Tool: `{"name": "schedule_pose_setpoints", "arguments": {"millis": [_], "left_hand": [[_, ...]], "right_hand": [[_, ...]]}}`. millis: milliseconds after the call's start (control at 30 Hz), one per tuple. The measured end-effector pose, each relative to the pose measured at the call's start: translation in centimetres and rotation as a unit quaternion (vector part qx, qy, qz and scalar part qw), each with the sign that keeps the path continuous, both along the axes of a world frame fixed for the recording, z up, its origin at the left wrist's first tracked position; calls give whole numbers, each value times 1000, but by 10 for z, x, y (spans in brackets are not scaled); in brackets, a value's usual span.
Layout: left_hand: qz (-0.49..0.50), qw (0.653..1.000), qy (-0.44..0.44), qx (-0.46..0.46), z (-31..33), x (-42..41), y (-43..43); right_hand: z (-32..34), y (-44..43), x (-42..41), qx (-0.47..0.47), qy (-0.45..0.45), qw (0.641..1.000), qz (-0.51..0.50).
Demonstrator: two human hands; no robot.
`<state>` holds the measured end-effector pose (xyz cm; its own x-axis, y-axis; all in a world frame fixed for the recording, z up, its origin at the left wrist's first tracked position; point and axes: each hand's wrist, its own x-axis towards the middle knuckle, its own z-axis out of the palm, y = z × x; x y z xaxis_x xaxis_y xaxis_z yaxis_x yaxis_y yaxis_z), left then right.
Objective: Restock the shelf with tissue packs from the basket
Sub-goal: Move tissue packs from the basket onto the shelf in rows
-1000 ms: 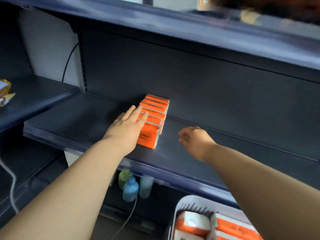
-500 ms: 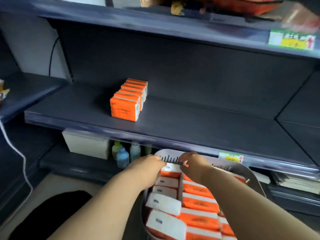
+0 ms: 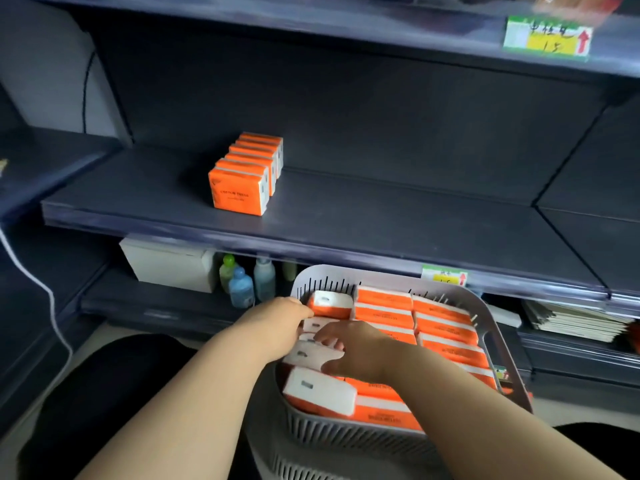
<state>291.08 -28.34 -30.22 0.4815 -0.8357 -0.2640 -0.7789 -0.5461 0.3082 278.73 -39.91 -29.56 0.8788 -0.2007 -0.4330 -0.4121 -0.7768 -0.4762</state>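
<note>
A shop: dark shelving (image 3: 311, 216) with price tags (image 3: 547, 38).
</note>
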Motion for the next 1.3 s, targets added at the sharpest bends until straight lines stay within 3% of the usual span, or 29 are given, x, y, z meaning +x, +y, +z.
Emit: {"name": "schedule_pose_setpoints", "arguments": {"millis": [167, 433, 633, 733, 833, 1033, 1200, 1300], "left_hand": [[16, 999, 14, -35, -1, -8, 14], [11, 996, 44, -83, 3, -9, 19], [-119, 983, 118, 80, 17, -12, 28], [-124, 976, 142, 112, 16, -17, 26], [-98, 982, 142, 82, 6, -14, 19], [-17, 991, 132, -17, -7, -11, 3], [41, 997, 32, -50, -15, -20, -15], [65, 991, 88, -82, -15, -25, -23]], "right_hand": [[-4, 1, 1, -79, 8, 997, 1], [-3, -49, -27, 31, -110, 965, -237], [-24, -63, -58, 44, -102, 950, -291], [-30, -63, -62, 72, -112, 943, -304], [-32, -63, -59, 94, -126, 935, -316], [-23, -66, -53, 35, -113, 948, -295], [-22, -69, -58, 6, -93, 957, -274], [-22, -70, -60, -26, -89, 965, -244]]}}
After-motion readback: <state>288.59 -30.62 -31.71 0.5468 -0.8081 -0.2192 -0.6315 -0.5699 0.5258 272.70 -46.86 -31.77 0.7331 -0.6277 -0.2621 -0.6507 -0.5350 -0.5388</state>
